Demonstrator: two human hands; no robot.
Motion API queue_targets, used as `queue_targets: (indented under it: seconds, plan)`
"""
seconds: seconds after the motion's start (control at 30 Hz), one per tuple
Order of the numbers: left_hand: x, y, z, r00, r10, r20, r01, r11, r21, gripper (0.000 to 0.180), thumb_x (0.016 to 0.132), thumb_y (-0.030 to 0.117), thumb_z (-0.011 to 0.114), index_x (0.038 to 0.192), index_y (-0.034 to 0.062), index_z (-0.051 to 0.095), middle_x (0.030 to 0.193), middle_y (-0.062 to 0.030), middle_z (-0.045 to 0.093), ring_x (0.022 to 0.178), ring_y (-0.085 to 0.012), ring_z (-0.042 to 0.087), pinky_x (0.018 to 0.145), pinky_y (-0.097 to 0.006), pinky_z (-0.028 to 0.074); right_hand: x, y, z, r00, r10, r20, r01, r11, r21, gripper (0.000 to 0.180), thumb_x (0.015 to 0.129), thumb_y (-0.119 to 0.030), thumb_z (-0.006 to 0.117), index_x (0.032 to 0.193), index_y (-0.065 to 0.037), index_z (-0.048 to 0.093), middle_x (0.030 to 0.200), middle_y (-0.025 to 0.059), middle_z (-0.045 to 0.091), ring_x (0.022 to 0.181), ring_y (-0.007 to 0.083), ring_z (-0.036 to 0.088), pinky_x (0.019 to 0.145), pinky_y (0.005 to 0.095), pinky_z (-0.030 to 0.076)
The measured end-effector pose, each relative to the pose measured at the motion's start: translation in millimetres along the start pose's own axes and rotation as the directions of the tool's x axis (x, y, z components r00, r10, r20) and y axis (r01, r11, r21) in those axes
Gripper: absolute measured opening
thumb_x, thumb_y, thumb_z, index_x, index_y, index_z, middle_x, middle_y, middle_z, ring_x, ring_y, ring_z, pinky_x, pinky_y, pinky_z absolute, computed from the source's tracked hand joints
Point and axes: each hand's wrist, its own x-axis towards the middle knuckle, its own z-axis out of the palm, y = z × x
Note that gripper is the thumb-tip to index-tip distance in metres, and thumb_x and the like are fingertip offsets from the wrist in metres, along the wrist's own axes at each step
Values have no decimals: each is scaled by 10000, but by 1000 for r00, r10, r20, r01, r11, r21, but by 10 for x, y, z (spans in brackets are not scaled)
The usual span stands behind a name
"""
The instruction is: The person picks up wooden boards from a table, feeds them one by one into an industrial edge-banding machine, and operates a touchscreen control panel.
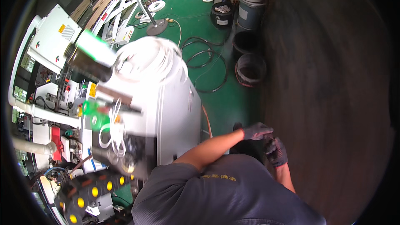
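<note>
My left hand (256, 132), in a dark grey knitted glove with reddish lines, reaches across my front with its fingers pressed together. Just below it my right hand (276, 153), gloved alike, has its fingers curled up toward the left fingertips. The two hands meet or nearly touch there. Whatever may be pinched between them is too small to make out. Beside the hands on the right rises a large dark brown surface (321, 100), its detail blurred.
Left of me stands a white cabinet (179, 116) topped with coiled white banding (152, 60). Black hose (227, 68) loops over the green floor (189, 0). Dark buckets (250, 68) line the brown surface. A fan (156, 27) and machinery with a cable chain (95, 191) stand further left.
</note>
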Motion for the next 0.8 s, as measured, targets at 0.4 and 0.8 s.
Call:
queue_targets:
  seconds: [0.4, 0.8]
  plan:
    - [1184, 2173, -2895, 816, 456, -355, -478, 878, 30, 243, 967, 201, 641, 1110, 7, 663, 1046, -26, 650, 919, -84, 595, 799, -278, 501, 2866, -2297, 168, 990, -134, 47, 118, 584, -803, 235, 1010, -195, 513, 838, -52, 583, 696, 20, 541, 616, 137, 530, 586, 294, 432]
    - [-183, 1594, -6276, 659, 350, -666, 599, 291, 746, 176, 748, 238, 655, 868, 110, 671, 844, -179, 658, 831, -393, 642, 743, -505, 511, 7546, -2592, 1155, 984, -175, -29, 53, 445, -894, 164, 939, -223, 564, 998, -100, 656, 833, 48, 632, 701, 137, 602, 581, 258, 467]
